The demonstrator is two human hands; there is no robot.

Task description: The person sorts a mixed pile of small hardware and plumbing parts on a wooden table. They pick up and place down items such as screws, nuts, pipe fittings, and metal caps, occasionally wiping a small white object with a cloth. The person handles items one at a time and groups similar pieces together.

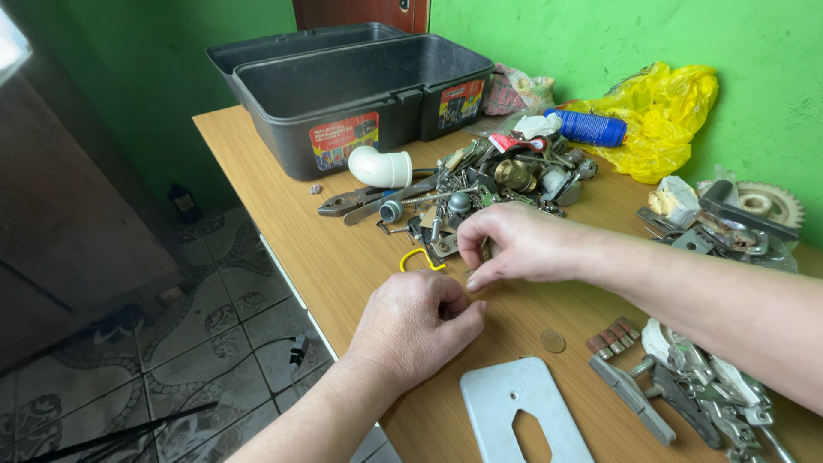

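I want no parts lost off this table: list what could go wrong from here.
The hardware pile is loose, so the right hand could knock small pieces away while picking.

The left hand works near the table edge; a dropped piece may fall to the tiled floor.

The coin could roll if nudged.

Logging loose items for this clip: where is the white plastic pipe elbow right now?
In the head view the white pipe elbow lies on the wooden table, just in front of the open grey toolbox, at the left edge of the hardware pile.

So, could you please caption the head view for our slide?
Two hands pinch small parts beside a hardware pile on a wooden table.
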